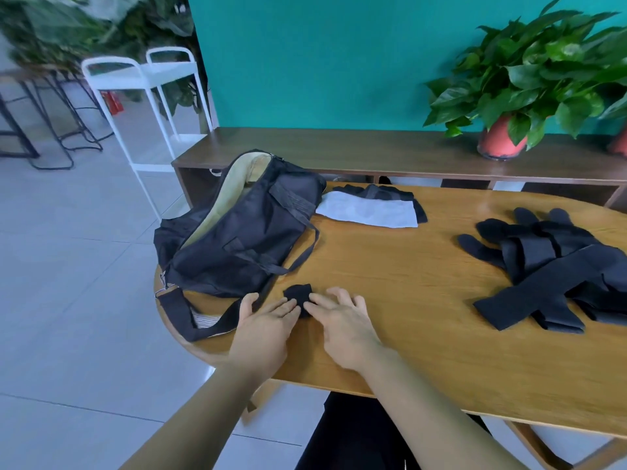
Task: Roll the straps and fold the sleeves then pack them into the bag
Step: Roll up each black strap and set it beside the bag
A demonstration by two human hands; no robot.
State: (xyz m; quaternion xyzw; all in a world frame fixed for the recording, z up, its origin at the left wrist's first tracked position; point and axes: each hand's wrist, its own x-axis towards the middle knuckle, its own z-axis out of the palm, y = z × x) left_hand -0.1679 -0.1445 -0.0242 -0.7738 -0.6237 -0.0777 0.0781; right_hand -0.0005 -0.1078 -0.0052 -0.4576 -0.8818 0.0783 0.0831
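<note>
A small rolled black strap (298, 295) lies on the wooden table (407, 283) near its front left edge. My left hand (263, 320) and my right hand (342, 320) rest flat on either side of the roll, fingertips pressing on it. An open black bag (237, 228) with a tan lining lies just behind my left hand, its shoulder strap hanging over the table edge. A heap of black straps and sleeves (549, 266) lies at the right. A white sleeve (369, 210) lies on a black one at the back, next to the bag.
A low wooden shelf (373, 147) runs behind the table and carries a potted plant (515, 96) in a red pot. A white metal rack (142, 96) and dark stools stand on the tiled floor to the left.
</note>
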